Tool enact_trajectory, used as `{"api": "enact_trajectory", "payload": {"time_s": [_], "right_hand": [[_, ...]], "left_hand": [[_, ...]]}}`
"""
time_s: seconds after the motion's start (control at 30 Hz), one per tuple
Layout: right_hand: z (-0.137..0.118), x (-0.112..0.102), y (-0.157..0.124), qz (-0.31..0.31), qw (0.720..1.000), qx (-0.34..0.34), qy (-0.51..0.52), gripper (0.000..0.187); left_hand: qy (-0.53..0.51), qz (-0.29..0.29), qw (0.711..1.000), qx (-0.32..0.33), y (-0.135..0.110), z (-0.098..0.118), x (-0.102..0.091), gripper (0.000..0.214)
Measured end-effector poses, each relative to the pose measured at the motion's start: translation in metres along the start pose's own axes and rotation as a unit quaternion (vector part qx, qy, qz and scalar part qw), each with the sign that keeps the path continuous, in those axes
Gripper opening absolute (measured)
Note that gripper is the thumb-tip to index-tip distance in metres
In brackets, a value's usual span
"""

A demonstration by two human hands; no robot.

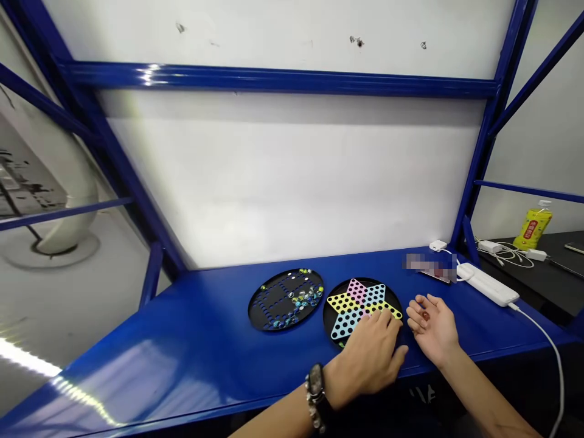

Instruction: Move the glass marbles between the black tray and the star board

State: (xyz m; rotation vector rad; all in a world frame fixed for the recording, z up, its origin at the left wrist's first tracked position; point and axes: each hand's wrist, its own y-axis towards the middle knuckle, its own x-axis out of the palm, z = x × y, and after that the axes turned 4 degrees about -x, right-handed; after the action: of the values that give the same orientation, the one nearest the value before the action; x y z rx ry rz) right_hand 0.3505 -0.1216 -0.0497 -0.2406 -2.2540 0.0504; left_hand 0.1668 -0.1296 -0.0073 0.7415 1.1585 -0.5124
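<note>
A Chinese checkers board (pixel 358 304), star-shaped with pink, yellow and blue points full of round holes, lies in a round black tray. My left hand (pixel 371 350), with a watch and a bracelet on its wrist, lies palm down over the star's near right part. Its fingers stretch over the board, the thumb stands apart, and I see nothing held in it. Just right of the tray, my right hand (pixel 433 325) is turned palm up. Its loosely curled fingers cradle a dark red marble (pixel 426 316). Part of the star is hidden beneath my left hand.
A second round black tray (pixel 260 304) with many glass marbles (pixel 308 298) sits to the left on the blue table (pixel 196 365). A white power strip (pixel 488 285) with a cord lies right. Beyond, a yellow bottle (pixel 533 228) stands on a dark table.
</note>
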Motion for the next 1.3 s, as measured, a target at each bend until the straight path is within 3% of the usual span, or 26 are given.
{"api": "enact_trajectory", "payload": {"time_s": [0.1,0.2,0.53,0.93,1.17,1.3], "right_hand": [[0.003,-0.006,0.003,0.007,1.0,-0.016,0.001,0.02],[0.002,-0.007,0.002,0.003,1.0,-0.022,0.002,0.021],[0.002,0.001,-0.004,0.013,1.0,-0.007,0.024,0.022],[0.0,0.001,-0.005,-0.013,0.999,0.006,0.047,0.021],[-0.001,0.0,-0.004,-0.012,0.998,0.016,0.058,0.02],[-0.003,0.0,-0.003,0.01,0.997,0.033,0.065,0.022]], "left_hand": [[0.06,0.01,0.998,-0.006,0.009,0.002,0.021,0.023],[0.083,0.014,0.996,-0.006,0.015,-0.005,0.029,0.02],[0.103,-0.003,0.995,-0.014,0.013,-0.002,0.029,0.02],[0.122,-0.003,0.989,-0.08,0.01,0.004,0.024,0.02],[0.161,-0.006,0.987,0.005,0.012,-0.001,0.025,0.024],[0.169,-0.017,0.985,0.011,0.013,-0.003,0.026,0.024]]}}
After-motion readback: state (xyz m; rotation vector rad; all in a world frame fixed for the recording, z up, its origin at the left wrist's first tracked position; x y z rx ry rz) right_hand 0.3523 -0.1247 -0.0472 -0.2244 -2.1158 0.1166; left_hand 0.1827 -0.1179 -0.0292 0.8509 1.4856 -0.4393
